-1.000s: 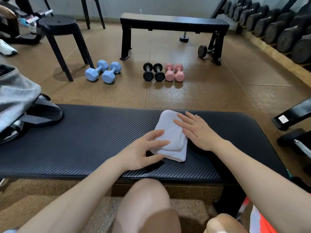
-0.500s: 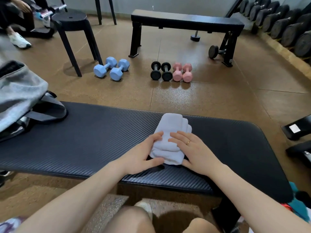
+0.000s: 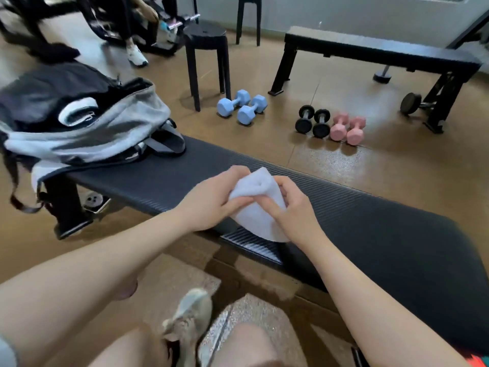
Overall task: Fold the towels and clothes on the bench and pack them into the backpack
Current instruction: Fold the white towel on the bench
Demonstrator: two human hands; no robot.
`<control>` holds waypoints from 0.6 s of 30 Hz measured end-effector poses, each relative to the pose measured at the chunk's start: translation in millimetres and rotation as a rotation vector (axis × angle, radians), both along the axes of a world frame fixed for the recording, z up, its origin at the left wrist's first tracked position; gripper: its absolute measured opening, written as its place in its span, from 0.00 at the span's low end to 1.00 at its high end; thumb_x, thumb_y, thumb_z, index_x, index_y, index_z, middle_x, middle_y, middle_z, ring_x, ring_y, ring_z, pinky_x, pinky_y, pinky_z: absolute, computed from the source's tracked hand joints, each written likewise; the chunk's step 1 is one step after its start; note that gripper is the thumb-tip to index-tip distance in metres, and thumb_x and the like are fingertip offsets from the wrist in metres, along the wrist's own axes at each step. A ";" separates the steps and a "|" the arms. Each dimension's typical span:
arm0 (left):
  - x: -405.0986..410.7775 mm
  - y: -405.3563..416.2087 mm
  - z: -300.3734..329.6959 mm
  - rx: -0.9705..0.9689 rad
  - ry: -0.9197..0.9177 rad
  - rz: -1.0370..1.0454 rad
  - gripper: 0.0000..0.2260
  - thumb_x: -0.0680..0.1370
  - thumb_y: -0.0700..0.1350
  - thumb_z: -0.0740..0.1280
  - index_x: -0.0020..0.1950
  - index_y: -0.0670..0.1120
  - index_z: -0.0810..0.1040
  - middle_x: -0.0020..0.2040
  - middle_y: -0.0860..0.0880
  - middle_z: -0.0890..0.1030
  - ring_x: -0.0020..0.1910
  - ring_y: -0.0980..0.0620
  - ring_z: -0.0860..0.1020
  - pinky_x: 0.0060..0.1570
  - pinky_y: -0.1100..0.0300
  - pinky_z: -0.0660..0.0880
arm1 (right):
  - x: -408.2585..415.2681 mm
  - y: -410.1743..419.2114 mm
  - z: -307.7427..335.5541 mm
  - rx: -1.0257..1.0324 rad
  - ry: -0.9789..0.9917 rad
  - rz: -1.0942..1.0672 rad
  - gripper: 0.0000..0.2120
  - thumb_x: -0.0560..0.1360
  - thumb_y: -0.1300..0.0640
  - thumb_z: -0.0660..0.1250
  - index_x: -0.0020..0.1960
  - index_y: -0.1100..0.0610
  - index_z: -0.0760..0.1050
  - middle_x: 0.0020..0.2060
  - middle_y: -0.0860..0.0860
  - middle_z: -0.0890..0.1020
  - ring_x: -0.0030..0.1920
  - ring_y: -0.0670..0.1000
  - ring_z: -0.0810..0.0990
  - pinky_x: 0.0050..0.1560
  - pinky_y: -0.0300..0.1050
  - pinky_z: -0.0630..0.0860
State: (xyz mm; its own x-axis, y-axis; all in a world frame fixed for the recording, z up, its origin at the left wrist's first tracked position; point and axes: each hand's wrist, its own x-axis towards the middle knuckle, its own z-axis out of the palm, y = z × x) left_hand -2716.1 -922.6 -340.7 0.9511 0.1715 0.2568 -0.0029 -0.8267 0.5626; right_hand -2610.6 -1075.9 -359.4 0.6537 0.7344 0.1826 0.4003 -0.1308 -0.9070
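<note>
A folded white towel (image 3: 255,205) is lifted just above the black padded bench (image 3: 383,234), held between both my hands. My left hand (image 3: 211,201) grips its left side, fingers curled round the fabric. My right hand (image 3: 291,210) grips its right side, thumb and fingers pinching the fold. The grey backpack (image 3: 87,128) lies open on the bench's left end, with dark and white clothes showing inside its mouth. Its straps hang down over the bench end.
Blue dumbbells (image 3: 242,105), black dumbbells (image 3: 312,121) and pink dumbbells (image 3: 348,128) lie on the brown floor beyond the bench. A black stool (image 3: 206,49) and a second black bench (image 3: 381,53) stand further back. Another person's legs are at the far left.
Both hands went from pressing flat on the towel to gripping it and lifting it off the bench. My view has swung left, bringing the open backpack into sight.
</note>
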 end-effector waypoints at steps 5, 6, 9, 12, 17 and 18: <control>-39.4 44.7 20.4 0.016 -0.049 0.118 0.17 0.76 0.56 0.59 0.61 0.50 0.68 0.44 0.56 0.76 0.41 0.55 0.73 0.37 0.63 0.67 | -30.1 52.5 17.7 0.032 0.062 0.144 0.14 0.69 0.47 0.66 0.54 0.41 0.70 0.50 0.43 0.79 0.50 0.44 0.78 0.49 0.42 0.75; -47.7 57.9 20.1 0.008 -0.053 0.144 0.16 0.77 0.55 0.60 0.61 0.50 0.68 0.46 0.55 0.76 0.42 0.54 0.74 0.38 0.62 0.68 | -34.1 68.0 20.1 0.024 0.046 0.157 0.14 0.69 0.47 0.66 0.54 0.40 0.70 0.51 0.43 0.79 0.51 0.45 0.78 0.50 0.45 0.76; -70.2 113.5 15.8 -0.008 -0.072 0.224 0.18 0.76 0.58 0.61 0.61 0.50 0.69 0.51 0.53 0.78 0.47 0.54 0.75 0.43 0.57 0.71 | -46.4 130.8 22.5 -0.001 0.001 0.176 0.10 0.72 0.49 0.68 0.51 0.40 0.71 0.49 0.43 0.80 0.50 0.46 0.79 0.49 0.47 0.76; -95.2 183.7 11.1 -0.056 -0.170 0.339 0.20 0.75 0.58 0.55 0.59 0.48 0.73 0.52 0.54 0.77 0.49 0.57 0.74 0.46 0.63 0.68 | -59.0 204.2 26.3 0.001 -0.015 0.164 0.08 0.75 0.54 0.68 0.48 0.42 0.72 0.46 0.42 0.80 0.46 0.42 0.78 0.47 0.44 0.74; -123.3 317.1 -1.6 -0.116 -0.265 0.604 0.10 0.79 0.45 0.59 0.57 0.44 0.75 0.49 0.49 0.79 0.48 0.52 0.76 0.47 0.63 0.69 | -69.4 308.0 37.2 0.049 0.104 0.136 0.08 0.70 0.48 0.64 0.47 0.48 0.75 0.42 0.45 0.80 0.41 0.42 0.78 0.42 0.37 0.74; -122.2 343.0 -3.3 -0.085 -0.237 0.632 0.09 0.79 0.44 0.60 0.56 0.44 0.75 0.49 0.48 0.78 0.46 0.53 0.75 0.45 0.65 0.67 | -68.9 324.7 40.4 0.055 0.142 0.118 0.08 0.69 0.48 0.65 0.47 0.48 0.76 0.42 0.45 0.81 0.41 0.43 0.79 0.43 0.39 0.74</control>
